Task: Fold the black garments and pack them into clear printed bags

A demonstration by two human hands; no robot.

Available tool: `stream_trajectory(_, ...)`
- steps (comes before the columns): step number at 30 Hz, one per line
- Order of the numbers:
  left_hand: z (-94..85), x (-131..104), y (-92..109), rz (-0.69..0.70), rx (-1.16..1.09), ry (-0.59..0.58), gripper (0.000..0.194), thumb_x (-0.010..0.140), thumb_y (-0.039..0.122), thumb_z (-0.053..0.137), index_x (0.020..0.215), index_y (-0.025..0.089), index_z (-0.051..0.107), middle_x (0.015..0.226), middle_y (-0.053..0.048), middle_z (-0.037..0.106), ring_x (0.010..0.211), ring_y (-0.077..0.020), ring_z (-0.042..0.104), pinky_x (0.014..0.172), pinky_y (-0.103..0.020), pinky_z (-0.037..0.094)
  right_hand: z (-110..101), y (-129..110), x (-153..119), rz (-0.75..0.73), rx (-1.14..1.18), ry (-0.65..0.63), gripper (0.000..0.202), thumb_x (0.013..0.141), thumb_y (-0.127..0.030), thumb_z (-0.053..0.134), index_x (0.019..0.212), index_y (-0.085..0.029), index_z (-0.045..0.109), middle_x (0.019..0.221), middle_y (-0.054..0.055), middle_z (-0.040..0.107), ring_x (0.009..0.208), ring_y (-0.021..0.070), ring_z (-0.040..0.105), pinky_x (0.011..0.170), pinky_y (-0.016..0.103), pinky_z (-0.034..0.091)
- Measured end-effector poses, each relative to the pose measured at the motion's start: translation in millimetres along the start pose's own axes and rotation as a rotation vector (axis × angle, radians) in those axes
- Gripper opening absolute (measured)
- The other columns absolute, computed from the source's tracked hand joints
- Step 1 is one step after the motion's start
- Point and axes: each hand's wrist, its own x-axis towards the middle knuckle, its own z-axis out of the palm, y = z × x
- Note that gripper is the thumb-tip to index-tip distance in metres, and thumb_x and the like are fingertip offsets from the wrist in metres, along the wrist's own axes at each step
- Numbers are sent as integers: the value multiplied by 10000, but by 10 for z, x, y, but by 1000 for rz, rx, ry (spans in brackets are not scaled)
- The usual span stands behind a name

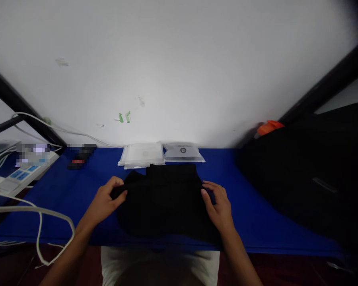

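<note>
A black piece of cloth, seemingly a folded garment (167,202), lies on the blue table cover (250,218) in front of me. My left hand (107,200) pinches its left edge, fingers on top and thumb nearer me. At the opposite edge is my right hand (219,204), its thumb and fingers apart and their tips touching the cloth. Dark fabric hides most of the folds and the exact kind of garment.
Behind the cloth lie flat zip bags (141,155) and a bag with a dark logo (183,151). A power strip (25,172) and loose white cables are at left, near a dark, pixelated object (82,156). A large black heap (304,174) fills the right side.
</note>
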Motion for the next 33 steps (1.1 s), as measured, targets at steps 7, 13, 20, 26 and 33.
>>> stream_trajectory(7, 85, 199, 99, -211, -310, 746, 499, 673, 403, 781, 1065, 203, 546, 890, -7, 624, 799, -166, 651, 741, -295, 546, -5, 10, 9, 41, 63, 26, 191, 955, -405, 501, 1007, -249, 598, 1078, 93, 659, 1011, 263, 601, 855, 457, 513)
stream_trajectory(13, 442, 98, 180, 182, 34, 46, 230, 812, 373, 685, 990, 238, 629, 988, -28, 703, 972, -221, 651, 1006, -460, 447, -8, 10, 4, 60, 72, -4, 187, 956, -391, 504, 1011, -242, 602, 1082, 95, 653, 1020, 253, 598, 863, 444, 512)
stream_trajectory(20, 525, -93, -72, 162, 91, 211, 244, 965, 324, 424, 1118, 215, 579, 1119, -82, 636, 1081, -226, 597, 982, -436, 465, -18, -3, -4, 58, 77, 18, 208, 953, -407, 507, 1002, -237, 616, 1047, 84, 665, 998, 250, 617, 854, 428, 516)
stream_trajectory(26, 623, -249, -323, -41, 317, 284, 439, 819, 566, 612, 1047, 190, 620, 1266, -146, 530, 1227, -357, 467, 1025, -570, 395, -23, -13, 3, 44, 84, 14, 208, 954, -402, 510, 1002, -234, 623, 1041, 78, 668, 986, 240, 622, 833, 408, 522)
stream_trajectory(33, 624, -140, -244, -35, 266, 301, 238, 758, 391, 676, 883, 197, 615, 1255, -130, 565, 1211, -359, 473, 1011, -560, 397, -31, -20, 3, 39, 91, 6, 202, 957, -394, 509, 964, -235, 633, 1031, 76, 667, 989, 240, 622, 858, 418, 510)
